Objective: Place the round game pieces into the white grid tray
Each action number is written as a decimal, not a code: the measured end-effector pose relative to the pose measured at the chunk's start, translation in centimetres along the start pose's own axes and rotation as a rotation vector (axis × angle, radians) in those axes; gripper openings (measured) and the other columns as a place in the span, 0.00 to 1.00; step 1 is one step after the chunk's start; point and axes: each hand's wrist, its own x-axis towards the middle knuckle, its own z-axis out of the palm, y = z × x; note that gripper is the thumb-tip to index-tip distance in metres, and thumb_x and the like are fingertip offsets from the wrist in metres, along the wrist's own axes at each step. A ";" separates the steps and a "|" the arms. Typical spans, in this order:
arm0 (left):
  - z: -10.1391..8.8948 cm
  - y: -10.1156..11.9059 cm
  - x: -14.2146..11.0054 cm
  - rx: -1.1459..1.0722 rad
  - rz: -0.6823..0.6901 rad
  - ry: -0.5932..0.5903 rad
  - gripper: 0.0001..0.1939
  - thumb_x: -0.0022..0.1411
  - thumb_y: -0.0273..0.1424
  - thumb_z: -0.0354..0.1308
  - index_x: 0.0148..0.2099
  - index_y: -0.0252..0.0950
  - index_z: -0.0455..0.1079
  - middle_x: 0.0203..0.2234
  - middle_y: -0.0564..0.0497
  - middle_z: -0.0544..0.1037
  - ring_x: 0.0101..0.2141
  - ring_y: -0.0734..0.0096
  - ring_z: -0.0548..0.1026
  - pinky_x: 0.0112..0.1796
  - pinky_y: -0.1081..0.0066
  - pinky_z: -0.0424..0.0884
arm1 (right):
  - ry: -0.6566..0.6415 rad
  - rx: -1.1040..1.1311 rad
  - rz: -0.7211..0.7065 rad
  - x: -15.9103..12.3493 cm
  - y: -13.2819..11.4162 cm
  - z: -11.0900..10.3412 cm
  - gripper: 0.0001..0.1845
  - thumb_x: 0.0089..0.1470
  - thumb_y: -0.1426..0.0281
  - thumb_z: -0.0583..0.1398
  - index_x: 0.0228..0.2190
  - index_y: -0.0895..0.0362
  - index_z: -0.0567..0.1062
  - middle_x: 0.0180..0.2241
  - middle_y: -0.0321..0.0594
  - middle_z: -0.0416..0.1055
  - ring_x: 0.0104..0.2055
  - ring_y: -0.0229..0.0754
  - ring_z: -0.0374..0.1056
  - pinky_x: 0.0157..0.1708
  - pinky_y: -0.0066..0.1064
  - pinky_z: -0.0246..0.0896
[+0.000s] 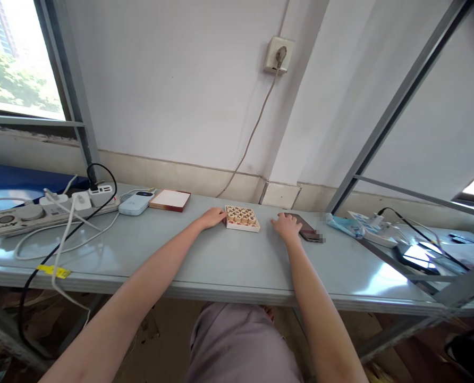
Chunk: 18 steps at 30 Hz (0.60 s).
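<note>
Plainly, a grey, smooth-topped table [229, 260] is set against a pale wall [161, 80] with a tiled base, and light is reflected on its right end. Near the middle, a shallow white box [243, 227] is placed, filled with round wooden pieces [240, 214]. The hands are held apart: the box's left edge is met by the fingers of the left hand [213, 217], though whether it is gripped cannot be told; the right hand [287, 226] is spread, empty, beside a dark phone [309, 230]. Farther left, a red-sided lid [170, 200], a pale power bank [136, 204] and a cabled power strip [32, 217] are laid out. Above, a plugged cord [256, 125] is hung from a wall socket [279, 55]; daylight is admitted by a window [17, 69].
</note>
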 end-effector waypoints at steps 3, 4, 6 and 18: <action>-0.5 0.1 -0.3 -0.091 0.030 -0.089 0.24 0.58 0.42 0.43 0.23 0.33 0.72 0.19 0.51 0.71 0.24 0.71 0.66 0.30 0.73 0.60 | -0.163 -0.051 0.043 0.1 0.2 0.9 0.29 0.56 0.58 0.49 0.53 0.62 0.63 0.58 0.59 0.52 0.61 0.58 0.44 0.51 0.52 0.43; -0.6 0.2 -0.5 -0.112 0.047 -0.120 0.25 0.58 0.44 0.43 0.23 0.33 0.73 0.18 0.51 0.70 0.23 0.72 0.66 0.30 0.73 0.60 | -0.189 -0.055 0.026 0.1 0.2 1.2 0.28 0.56 0.59 0.48 0.53 0.63 0.64 0.58 0.61 0.51 0.60 0.59 0.45 0.51 0.52 0.44; -0.8 0.3 -0.7 -0.141 0.069 -0.174 0.25 0.56 0.45 0.45 0.22 0.33 0.73 0.17 0.51 0.70 0.22 0.73 0.65 0.29 0.73 0.59 | -0.187 -0.057 -0.042 0.2 -0.1 1.4 0.26 0.57 0.63 0.48 0.52 0.66 0.65 0.56 0.62 0.55 0.58 0.58 0.51 0.50 0.48 0.47; -0.2 1.2 -1.1 -0.145 -0.011 -0.149 0.20 0.54 0.37 0.48 0.20 0.33 0.73 0.17 0.50 0.72 0.22 0.73 0.65 0.26 0.73 0.58 | -0.012 -0.007 -0.313 0.4 -0.8 1.2 0.20 0.53 0.74 0.49 0.45 0.62 0.71 0.49 0.53 0.66 0.52 0.51 0.59 0.46 0.38 0.53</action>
